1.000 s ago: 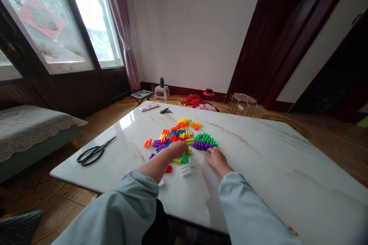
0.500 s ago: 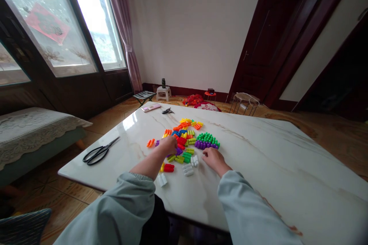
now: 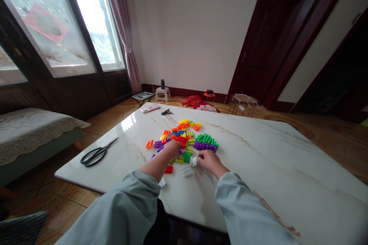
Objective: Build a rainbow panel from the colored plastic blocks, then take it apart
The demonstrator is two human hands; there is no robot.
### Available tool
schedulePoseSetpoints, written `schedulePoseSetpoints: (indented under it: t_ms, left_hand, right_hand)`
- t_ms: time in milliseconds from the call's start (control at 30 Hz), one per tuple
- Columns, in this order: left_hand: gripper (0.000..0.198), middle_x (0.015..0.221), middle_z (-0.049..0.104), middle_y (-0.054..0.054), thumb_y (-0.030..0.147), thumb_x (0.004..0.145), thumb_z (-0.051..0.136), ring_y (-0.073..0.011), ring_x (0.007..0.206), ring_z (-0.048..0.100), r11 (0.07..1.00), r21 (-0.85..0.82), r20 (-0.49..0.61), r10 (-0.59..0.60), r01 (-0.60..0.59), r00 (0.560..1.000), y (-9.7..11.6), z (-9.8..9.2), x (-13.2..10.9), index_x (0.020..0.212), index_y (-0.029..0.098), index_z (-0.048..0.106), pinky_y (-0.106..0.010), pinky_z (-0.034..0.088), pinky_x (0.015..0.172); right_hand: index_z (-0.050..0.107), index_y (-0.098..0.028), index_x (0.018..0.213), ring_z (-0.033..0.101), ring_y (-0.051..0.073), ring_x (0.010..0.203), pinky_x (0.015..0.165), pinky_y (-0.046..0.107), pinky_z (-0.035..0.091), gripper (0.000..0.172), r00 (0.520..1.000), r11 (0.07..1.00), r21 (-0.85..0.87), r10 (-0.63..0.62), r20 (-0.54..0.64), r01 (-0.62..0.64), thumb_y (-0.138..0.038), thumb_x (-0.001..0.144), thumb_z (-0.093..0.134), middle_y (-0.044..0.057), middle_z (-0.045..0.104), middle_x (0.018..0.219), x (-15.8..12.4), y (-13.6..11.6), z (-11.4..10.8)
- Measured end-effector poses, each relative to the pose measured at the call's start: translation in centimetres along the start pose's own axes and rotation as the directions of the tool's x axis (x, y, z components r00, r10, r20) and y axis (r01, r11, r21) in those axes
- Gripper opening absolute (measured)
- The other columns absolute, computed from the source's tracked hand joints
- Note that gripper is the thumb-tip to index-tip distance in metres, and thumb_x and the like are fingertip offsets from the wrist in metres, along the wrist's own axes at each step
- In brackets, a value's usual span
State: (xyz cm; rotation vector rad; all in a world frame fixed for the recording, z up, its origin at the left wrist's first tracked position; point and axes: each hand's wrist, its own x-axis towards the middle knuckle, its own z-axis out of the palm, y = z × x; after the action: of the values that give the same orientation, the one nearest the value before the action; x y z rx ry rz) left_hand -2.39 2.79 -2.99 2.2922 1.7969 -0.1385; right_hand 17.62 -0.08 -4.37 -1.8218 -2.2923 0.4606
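Note:
My left hand (image 3: 172,148) reaches down into a spread of short, colourful plastic toy pieces, beside a red cluster (image 3: 181,140). Its fingertips are hidden behind the back of the hand, so I cannot see whether it grips one. To the right, my right hand (image 3: 210,160) rests low over the table with loosely bent fingers. The fingertips are beside a small white piece (image 3: 193,162); whether they touch it is unclear. Another white piece (image 3: 187,172) lies nearer to me. Behind my right hand stands a joined block of green and purple pieces (image 3: 206,142).
Black-handled scissors (image 3: 97,154) lie at the left of the marble-patterned table (image 3: 258,160). A pink phone (image 3: 150,108) and small dark pliers-like tool (image 3: 166,111) are near the far edge. Stools, including a white one (image 3: 162,94), stand on the floor beyond.
My left hand has moved slightly right and nearer to me over the pieces, uncovering purple ones. My right hand has shifted a little left, closer to the white piece.

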Motion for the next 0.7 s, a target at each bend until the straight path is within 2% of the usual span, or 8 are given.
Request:
schedulePoseSetpoints:
  t_ms: [167,300,433,567,700]
  left_hand:
    - [0.023,0.101,0.066,-0.011,0.017,0.068,0.067,-0.0269,0.095,0.062,0.995,-0.037,-0.048,-0.095,0.094,0.994,-0.4,-0.3,0.0,0.092,0.016,0.066,-0.034,0.050,0.076]
    - [0.024,0.101,0.066,-0.010,0.018,0.071,0.064,-0.0242,0.092,0.063,0.989,-0.085,-0.137,-0.131,0.120,0.982,-0.4,-0.9,-0.1,0.095,0.015,0.065,-0.031,0.049,0.074]
    - [0.033,0.098,0.068,-0.006,0.024,0.068,0.069,-0.0206,0.091,0.063,0.983,-0.181,-0.233,-0.027,-0.016,0.972,0.8,-1.3,0.1,0.100,0.017,0.066,-0.027,0.048,0.075]
    - [0.029,0.084,0.070,-0.001,0.027,0.065,0.072,-0.0156,0.078,0.062,0.936,-0.285,-0.260,0.131,-0.206,0.957,2.4,-1.1,0.4,0.093,0.017,0.071,-0.022,0.046,0.069]
    - [0.022,0.071,0.067,0.000,0.023,0.064,0.070,-0.0125,0.067,0.057,0.914,-0.300,-0.271,0.195,-0.274,0.943,3.4,-0.9,0.6,0.085,0.016,0.073,-0.020,0.040,0.060]
  right_hand:
    - [0.074,-0.020,0.087,0.066,0.019,0.086,0.068,0.023,0.041,0.021,1.000,0.999,0.043,-0.013,-0.009,0.014,-0.017,0.075,0.056,0.006,0.073,0.089,0.1,0.1,0.2]
    - [0.072,-0.015,0.089,0.065,0.019,0.084,0.073,0.024,0.043,0.023,1.000,0.981,0.195,0.010,-0.016,-0.007,-0.011,0.072,0.057,0.007,0.072,0.084,0.5,-0.3,1.2]
    - [0.066,-0.012,0.097,0.065,0.018,0.080,0.071,0.024,0.046,0.031,0.999,0.954,0.298,0.032,-0.015,-0.026,-0.005,0.069,0.056,0.007,0.071,0.083,1.2,-1.2,2.7]
    - [0.062,-0.013,0.103,0.065,0.016,0.082,0.070,0.022,0.048,0.042,1.000,0.918,0.396,-0.031,-0.001,0.028,0.000,0.063,0.057,0.004,0.071,0.092,1.6,-0.9,3.2]
    - [0.062,-0.013,0.099,0.065,0.018,0.084,0.071,0.025,0.050,0.038,0.996,0.837,0.539,-0.084,-0.042,0.093,-0.014,0.062,0.070,0.006,0.070,0.095,1.5,0.7,2.1]
